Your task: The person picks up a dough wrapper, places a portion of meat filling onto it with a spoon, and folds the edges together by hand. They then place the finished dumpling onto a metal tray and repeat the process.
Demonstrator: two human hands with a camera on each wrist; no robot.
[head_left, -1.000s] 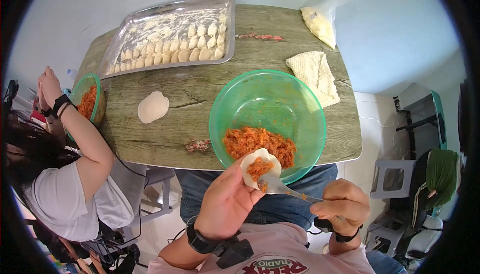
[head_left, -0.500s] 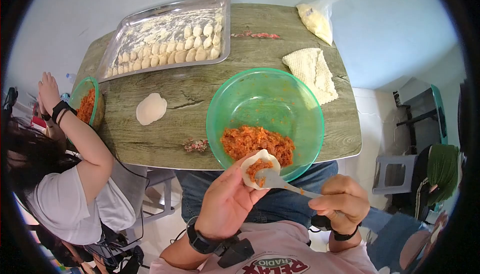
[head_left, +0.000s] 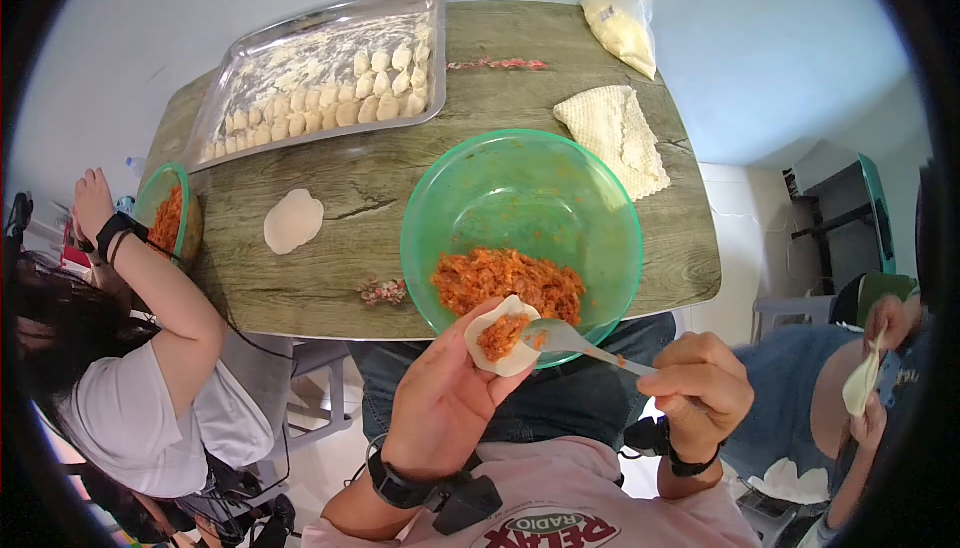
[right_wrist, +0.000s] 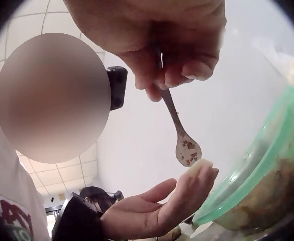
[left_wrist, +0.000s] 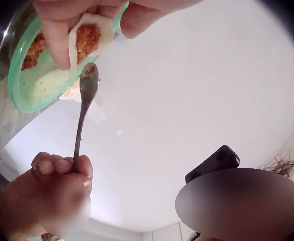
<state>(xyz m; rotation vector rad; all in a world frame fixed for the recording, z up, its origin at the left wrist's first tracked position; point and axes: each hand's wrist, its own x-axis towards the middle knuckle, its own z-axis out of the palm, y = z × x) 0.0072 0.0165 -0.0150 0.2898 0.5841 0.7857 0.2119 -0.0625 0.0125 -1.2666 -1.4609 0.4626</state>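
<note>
My left hand (head_left: 440, 413) is turned palm up and cradles a round dumpling wrapper (head_left: 523, 358) between thumb and fingers. A mound of orange-red filling (head_left: 500, 336) sits in the middle of it. My right hand (head_left: 703, 388) pinches the handle of a metal spoon (head_left: 590, 348). The bowl of the spoon lies at the wrapper's right edge, with bits of filling stuck to it, as the right wrist view also shows. Just beyond is a green bowl (head_left: 621, 188) with more filling (head_left: 510, 283) heaped at its near side.
One loose wrapper (head_left: 294, 221) lies left of the bowl. A floured metal tray (head_left: 437, 73) holds rows of dumplings. A folded cloth (head_left: 615, 138) and a plastic bag (head_left: 620, 33) lie at right. People are at both sides; the right one holds some dough (head_left: 861, 383).
The spoon has drawn back from the filling to the wrapper's right edge, and the right hand has shifted slightly right. A person handling dough has come into view at the right.
</note>
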